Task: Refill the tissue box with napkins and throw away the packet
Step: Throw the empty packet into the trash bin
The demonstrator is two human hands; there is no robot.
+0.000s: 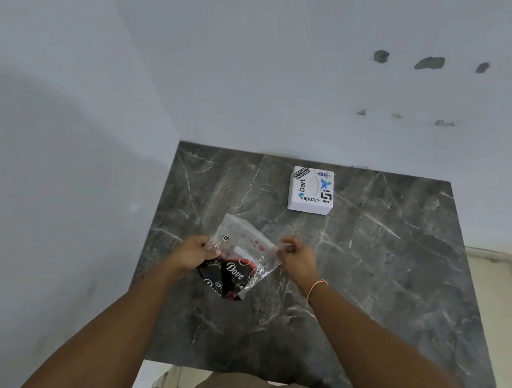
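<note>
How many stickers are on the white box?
6 that I can count on the top of the white box, placed around its oval hole; one says Dart, another says code. The box sits on the table near the wall. Other sides may hide more.

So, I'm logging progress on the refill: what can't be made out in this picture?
- Napkins: crinkled clear packet blurs its contents, head view.
- Tissue box: closed top hides how full it is.
- Left hand, right hand: fingertips lost in plastic.
- Bin: none in frame.
</note>
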